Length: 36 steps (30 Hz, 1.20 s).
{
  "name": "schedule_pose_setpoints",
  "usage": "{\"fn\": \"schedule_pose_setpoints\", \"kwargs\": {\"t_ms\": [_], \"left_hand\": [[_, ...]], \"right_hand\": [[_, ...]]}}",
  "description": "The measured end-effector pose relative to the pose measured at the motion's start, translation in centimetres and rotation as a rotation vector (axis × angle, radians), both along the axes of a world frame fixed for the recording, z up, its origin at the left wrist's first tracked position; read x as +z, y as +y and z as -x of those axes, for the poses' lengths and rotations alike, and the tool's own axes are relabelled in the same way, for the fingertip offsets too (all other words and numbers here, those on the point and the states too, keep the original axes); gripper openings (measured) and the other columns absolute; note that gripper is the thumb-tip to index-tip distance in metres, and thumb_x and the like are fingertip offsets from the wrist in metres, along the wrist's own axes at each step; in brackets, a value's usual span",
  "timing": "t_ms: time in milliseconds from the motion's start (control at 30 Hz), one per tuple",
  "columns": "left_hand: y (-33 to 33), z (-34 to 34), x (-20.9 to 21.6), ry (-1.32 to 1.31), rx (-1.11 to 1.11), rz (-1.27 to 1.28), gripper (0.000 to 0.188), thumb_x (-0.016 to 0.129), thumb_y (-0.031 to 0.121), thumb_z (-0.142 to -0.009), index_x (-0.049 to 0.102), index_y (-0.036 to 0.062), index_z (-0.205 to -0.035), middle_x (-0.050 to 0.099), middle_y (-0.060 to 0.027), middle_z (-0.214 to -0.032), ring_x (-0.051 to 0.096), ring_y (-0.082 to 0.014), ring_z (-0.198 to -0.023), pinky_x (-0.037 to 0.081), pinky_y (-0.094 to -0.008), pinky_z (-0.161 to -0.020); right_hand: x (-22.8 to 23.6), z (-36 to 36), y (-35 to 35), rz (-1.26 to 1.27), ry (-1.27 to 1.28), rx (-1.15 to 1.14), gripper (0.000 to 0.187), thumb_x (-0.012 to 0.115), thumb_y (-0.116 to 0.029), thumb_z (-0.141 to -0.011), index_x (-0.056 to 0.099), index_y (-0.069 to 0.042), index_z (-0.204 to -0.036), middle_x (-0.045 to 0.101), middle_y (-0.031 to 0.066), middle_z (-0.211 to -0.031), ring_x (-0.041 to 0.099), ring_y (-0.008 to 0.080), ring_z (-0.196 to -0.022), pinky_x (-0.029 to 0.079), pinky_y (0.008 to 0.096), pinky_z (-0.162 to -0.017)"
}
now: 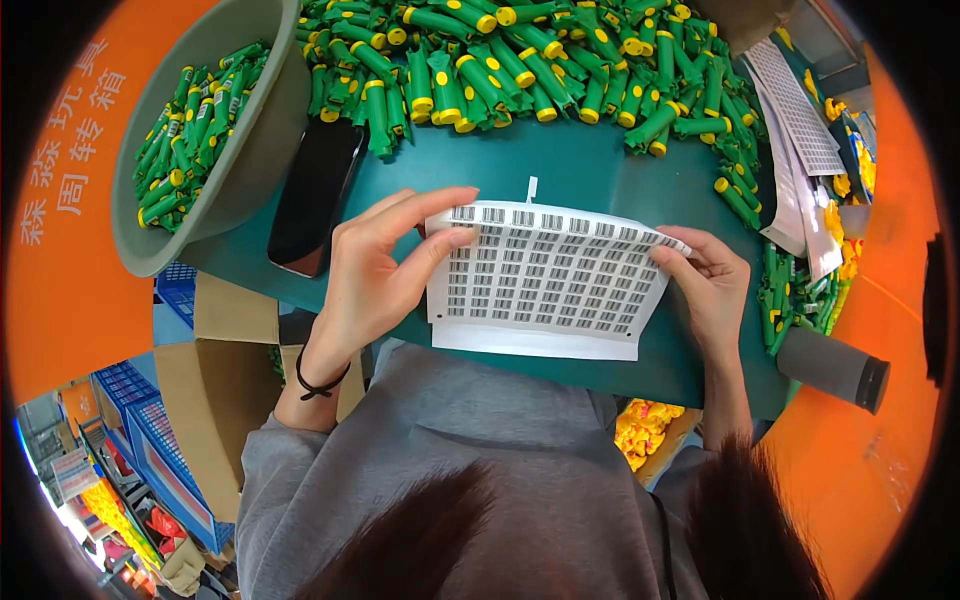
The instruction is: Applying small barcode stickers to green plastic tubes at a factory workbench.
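Between my two hands is a white sheet of barcode labels (545, 270), its top edge bent back and its lower edge near me. My left hand (385, 260) pinches the sheet's upper left corner between thumb and fingers. At the upper right corner, my right hand (708, 285) grips the sheet the same way. A strip of plain white backing shows below the printed rows. Just beyond the top edge, a single small white label (532, 188) sticks up or lies on the green table (480, 160); I cannot tell which.
A large heap of green tubes with yellow ends (520, 60) covers the table's far side. At left stands a grey-green basin (270, 90) of similar tubes, beside a black phone (315, 195). More label sheets (795, 110) and a grey cylinder (830, 368) are at right. A cardboard box (225, 400) stands lower left.
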<state>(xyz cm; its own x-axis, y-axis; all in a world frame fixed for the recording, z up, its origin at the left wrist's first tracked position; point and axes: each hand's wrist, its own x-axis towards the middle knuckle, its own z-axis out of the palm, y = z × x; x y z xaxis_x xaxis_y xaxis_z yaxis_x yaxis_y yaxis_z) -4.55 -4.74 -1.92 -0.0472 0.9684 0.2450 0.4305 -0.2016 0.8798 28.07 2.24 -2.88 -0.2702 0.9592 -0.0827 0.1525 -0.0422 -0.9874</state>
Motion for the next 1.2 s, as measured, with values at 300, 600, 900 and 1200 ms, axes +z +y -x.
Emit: {"fn": "schedule_pose_setpoints", "kwargs": {"t_ms": [300,600,900,1200], "left_hand": [[-0.1,0.4,-0.7,-0.248,-0.022,0.132,0.016,0.073,0.004,-0.089,0.073,-0.0021,-0.104,0.071,-0.0056,-0.089,0.065,-0.0102,-0.080,0.051,-0.0243,-0.071],[1.6,0.3,1.1,0.532,0.038,-0.156,0.029,0.075,0.021,-0.089,0.071,0.0081,-0.116,0.070,-0.0082,-0.100,0.063,-0.0247,-0.101,0.045,-0.0369,-0.095],[3.6,-2.1,-2.9,0.498,-0.171,-0.301,0.033,0.079,0.028,-0.082,0.074,0.0099,-0.109,0.069,-0.0018,-0.102,0.060,-0.0216,-0.095,0.043,-0.0365,-0.084],[3.0,-3.3,-2.7,0.664,-0.017,-0.323,0.028,0.079,0.023,-0.082,0.074,0.0128,-0.108,0.070,-0.0008,-0.100,0.062,-0.0195,-0.095,0.041,-0.0373,-0.091]], "right_hand": [[-0.5,0.0,-0.5,0.002,-0.020,0.025,0.015,0.072,-0.002,-0.091,0.071,0.005,-0.104,0.074,0.0075,-0.091,0.067,0.0086,-0.080,0.053,0.0221,-0.073],[-1.4,1.5,-0.7,0.241,0.098,0.028,0.019,0.068,-0.019,-0.098,0.065,-0.004,-0.086,0.066,-0.0012,-0.081,0.057,0.0030,-0.073,0.044,0.0195,-0.070],[-2.1,2.5,0.3,-0.670,-0.661,0.116,0.031,0.076,-0.006,-0.084,0.071,-0.004,-0.114,0.060,0.0073,-0.114,0.056,0.0210,-0.109,0.043,0.0314,-0.092],[-3.4,6.3,0.4,-0.967,-0.654,0.137,0.032,0.076,-0.005,-0.083,0.072,-0.006,-0.115,0.069,0.0087,-0.109,0.063,0.0280,-0.102,0.049,0.0374,-0.091]]}}
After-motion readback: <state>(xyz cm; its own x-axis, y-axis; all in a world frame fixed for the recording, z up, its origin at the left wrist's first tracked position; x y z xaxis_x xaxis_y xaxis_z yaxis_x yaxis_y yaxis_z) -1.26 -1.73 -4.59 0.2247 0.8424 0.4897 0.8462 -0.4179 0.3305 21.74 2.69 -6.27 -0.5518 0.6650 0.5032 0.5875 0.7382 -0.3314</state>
